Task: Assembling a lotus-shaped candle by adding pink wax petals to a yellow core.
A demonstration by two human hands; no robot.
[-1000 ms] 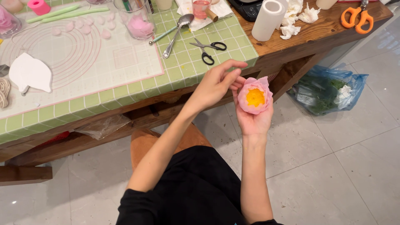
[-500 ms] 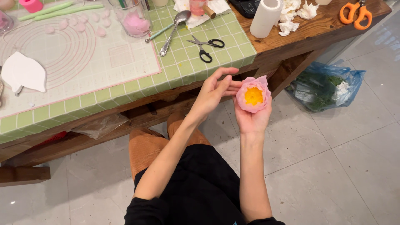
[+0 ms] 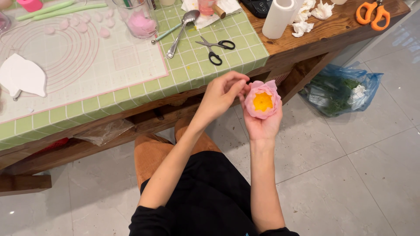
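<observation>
Comparing with a second ago, the head view shows that the left hand [image 3: 221,94] has curled its fingers more: before they lay stretched along the flower's [image 3: 262,100] edge, now thumb and fingertips come together at its left side, on a pink petal. The flower itself sits in almost the same place, so I judge that the work on the petals goes on, a small pinch or pressing at the rim, and is not finished.

The right hand [image 3: 261,122] is cupped under the flower, palm up, fingers half closed around its base; it holds the flower in the air in front of the table edge [image 3: 183,94], above the floor, and not on the table. The flower is pink with a yellow centre that faces upward. The left hand holds nothing of its own; its fingertips only touch the petal, and whether they grip it firmly I cannot tell.

On the table lie a green mat [image 3: 197,61], black scissors [image 3: 215,48], a spoon [image 3: 181,26], a glass [image 3: 140,19] with pink material, and a paper roll [image 3: 278,17]. Orange scissors [image 3: 372,13] lie far right. A blue bag [image 3: 341,89] stands on the floor.
</observation>
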